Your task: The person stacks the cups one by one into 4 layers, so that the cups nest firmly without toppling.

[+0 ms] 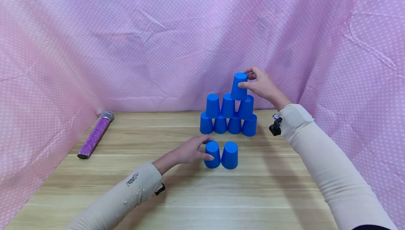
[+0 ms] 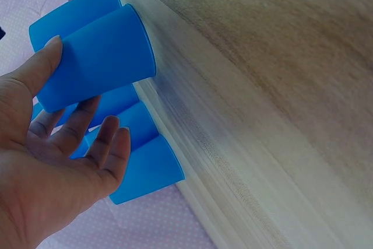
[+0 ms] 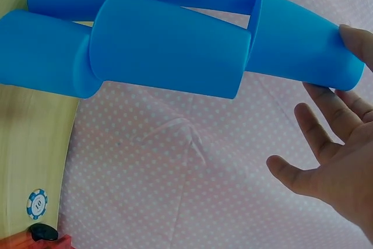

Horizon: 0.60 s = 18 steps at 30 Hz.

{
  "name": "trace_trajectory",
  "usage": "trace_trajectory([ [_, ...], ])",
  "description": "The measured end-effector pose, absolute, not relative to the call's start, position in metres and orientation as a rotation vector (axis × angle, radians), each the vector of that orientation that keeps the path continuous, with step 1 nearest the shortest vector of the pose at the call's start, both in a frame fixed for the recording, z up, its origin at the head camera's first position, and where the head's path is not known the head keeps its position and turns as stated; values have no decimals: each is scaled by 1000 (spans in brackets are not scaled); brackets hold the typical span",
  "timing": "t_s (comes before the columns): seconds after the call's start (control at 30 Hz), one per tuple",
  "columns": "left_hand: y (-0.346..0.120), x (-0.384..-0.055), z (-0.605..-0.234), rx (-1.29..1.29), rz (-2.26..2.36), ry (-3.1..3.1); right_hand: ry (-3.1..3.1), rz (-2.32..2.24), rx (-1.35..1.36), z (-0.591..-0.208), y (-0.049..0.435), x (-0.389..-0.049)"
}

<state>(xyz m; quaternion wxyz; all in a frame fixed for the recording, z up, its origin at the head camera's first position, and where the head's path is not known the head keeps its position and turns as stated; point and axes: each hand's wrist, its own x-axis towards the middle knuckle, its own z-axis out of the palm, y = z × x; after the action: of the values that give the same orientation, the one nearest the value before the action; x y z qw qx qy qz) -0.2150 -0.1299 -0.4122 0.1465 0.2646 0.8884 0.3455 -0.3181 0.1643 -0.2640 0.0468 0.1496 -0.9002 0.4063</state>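
Upside-down blue cups stand as a stepped stack on the table. Its bottom row holds several cups, its second row three. On the right part of that second row is a single upper cup, slightly tilted, which my right hand pinches near its top between thumb and fingers. In front of the stack are two more inverted cups side by side. My left hand grips the left front cup between thumb and fingers; the right front cup is untouched.
At the table's left lies a microphone with a glittery purple handle. Pink dotted cloth hangs behind and on both sides of the wooden table. A round chip appears near a red and black object.
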Motion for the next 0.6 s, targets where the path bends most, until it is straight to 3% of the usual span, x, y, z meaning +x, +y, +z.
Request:
trace_trajectory([
  [0.4, -131, -216, -413, 772, 1010, 2540, -2749, 1238, 466, -266, 169, -314],
  [0.6, -131, -216, -413, 775, 1014, 2542, -2671, 1117, 532, -273, 177, -291],
])
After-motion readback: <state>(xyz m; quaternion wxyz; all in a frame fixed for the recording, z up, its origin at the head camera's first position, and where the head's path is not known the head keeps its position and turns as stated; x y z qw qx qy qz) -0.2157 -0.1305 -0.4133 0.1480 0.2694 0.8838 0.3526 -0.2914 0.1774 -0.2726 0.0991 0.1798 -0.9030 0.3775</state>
